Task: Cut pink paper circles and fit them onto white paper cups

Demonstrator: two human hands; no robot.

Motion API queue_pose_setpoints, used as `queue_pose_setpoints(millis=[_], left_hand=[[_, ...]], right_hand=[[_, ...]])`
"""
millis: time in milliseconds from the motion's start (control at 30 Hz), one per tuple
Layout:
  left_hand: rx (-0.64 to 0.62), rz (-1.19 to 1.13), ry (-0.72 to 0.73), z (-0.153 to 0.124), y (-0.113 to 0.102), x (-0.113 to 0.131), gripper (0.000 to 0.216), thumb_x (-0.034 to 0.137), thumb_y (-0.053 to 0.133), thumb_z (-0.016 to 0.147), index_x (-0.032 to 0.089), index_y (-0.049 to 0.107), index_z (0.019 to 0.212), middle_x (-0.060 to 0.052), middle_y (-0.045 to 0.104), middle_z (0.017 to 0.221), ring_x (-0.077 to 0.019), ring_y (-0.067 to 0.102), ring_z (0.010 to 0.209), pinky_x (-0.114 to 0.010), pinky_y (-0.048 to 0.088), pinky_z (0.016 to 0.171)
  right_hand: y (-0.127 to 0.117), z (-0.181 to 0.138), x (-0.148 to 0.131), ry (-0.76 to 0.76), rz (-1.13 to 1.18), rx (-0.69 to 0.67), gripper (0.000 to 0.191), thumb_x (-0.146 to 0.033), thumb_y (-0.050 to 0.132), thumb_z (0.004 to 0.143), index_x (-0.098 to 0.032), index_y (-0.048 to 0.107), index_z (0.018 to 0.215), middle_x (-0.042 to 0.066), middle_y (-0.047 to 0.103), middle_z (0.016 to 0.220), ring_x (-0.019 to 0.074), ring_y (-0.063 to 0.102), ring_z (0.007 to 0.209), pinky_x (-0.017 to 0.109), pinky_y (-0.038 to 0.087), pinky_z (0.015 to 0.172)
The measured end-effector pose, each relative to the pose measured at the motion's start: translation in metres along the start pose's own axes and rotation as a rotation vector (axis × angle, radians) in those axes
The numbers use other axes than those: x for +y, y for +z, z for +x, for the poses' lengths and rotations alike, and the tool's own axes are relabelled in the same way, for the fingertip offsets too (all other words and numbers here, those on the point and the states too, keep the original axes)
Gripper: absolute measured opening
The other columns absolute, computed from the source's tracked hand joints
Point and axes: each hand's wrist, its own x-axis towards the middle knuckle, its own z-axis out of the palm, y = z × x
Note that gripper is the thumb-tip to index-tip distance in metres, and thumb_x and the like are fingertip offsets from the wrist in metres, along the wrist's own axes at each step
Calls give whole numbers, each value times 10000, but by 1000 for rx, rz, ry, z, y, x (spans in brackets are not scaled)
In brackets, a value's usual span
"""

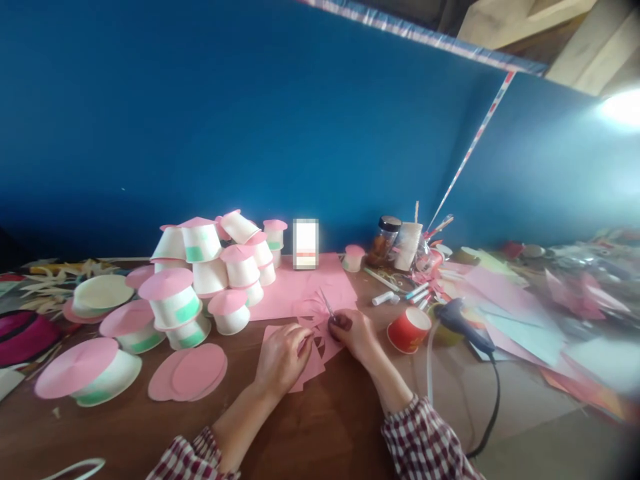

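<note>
My right hand is closed around a pair of scissors, its blades pointing up and away over the pink paper. Close beside it, my left hand has its fingers pinched together on a piece of pink paper. What lies right between the fingertips is small and partly hidden. Under and around both hands are cut pink scraps. A large pink sheet lies just beyond them. Round pink paper discs overlap on the table to the left of my left hand.
White paper cups with pink cone tops are stacked at left. On the right stand a red paper cup, a glue gun with a black cord, markers, a dark-lidded jar and loose paper sheets. A blue wall rises behind.
</note>
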Motion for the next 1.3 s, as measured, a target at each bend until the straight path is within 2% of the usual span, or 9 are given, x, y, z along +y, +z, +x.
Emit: queue_pose_setpoints(millis=[200, 433, 567, 667, 833, 1033, 1200, 1300], left_hand=[[14, -18, 19, 1, 1, -1, 223, 262, 437, 873, 206, 642, 940, -60, 662, 887, -208, 602, 851, -325, 447, 752], [9, -2, -18, 3, -2, -1, 230, 259, 445, 864, 219, 650, 961, -60, 671, 926, -219, 607, 890, -342, 449, 775], [2, -11, -35, 2, -2, -1, 205, 238, 458, 851, 220, 647, 929, -59, 670, 902, -214, 610, 861, -352, 452, 777], [8, -23, -29, 2, -1, -2, 203, 230, 454, 847, 212, 643, 919, -73, 669, 892, -216, 609, 844, -357, 460, 757], [0, -53, -37, 2, -1, -4, 212, 225, 440, 850, 203, 638, 923, -82, 666, 889, -223, 604, 841, -374, 469, 758], [-7, -89, -50, 2, -1, -2, 196, 202, 454, 834, 215, 641, 888, -64, 672, 883, -225, 609, 841, -375, 481, 755], [1, -75, -29, 1, 0, -5, 193, 168, 458, 824, 220, 636, 878, -62, 676, 859, -229, 614, 814, -382, 485, 732], [56, -79, -19, -1, 2, -6, 183, 170, 470, 822, 224, 630, 893, -71, 674, 879, -229, 621, 825, -375, 492, 741]], right_hand=[[-6, -5, -10, -69, 45, -23, 207, -312, 577, 760, -205, 696, 891, 9, 647, 695, 144, 556, 595, 213, 408, 548], [-18, -18, -30, -140, -202, -76, 210, -306, 500, 849, -234, 644, 984, 42, 628, 837, 165, 571, 718, 219, 383, 612], [-16, -19, -34, -109, -334, -79, 206, -303, 465, 877, -226, 652, 918, 63, 625, 857, 186, 584, 776, 230, 372, 622], [-14, -18, -31, -107, -351, -67, 205, -301, 468, 879, -226, 656, 915, 60, 630, 839, 184, 591, 754, 228, 368, 595], [-12, -18, -25, -117, -265, 53, 243, -321, 459, 886, -226, 640, 1017, 56, 637, 849, 186, 607, 739, 236, 404, 605], [-12, -17, -23, -98, -52, 139, 233, -294, 478, 864, -194, 643, 995, 49, 638, 804, 182, 607, 707, 251, 453, 630], [-20, -11, -57, -83, 159, 234, 271, -318, 513, 843, -184, 611, 1058, 61, 628, 869, 175, 607, 740, 261, 477, 655], [-27, 18, -80, -40, 402, 286, 374, -376, 537, 829, -199, 531, 1159, 80, 615, 1002, 187, 609, 843, 250, 490, 627]])
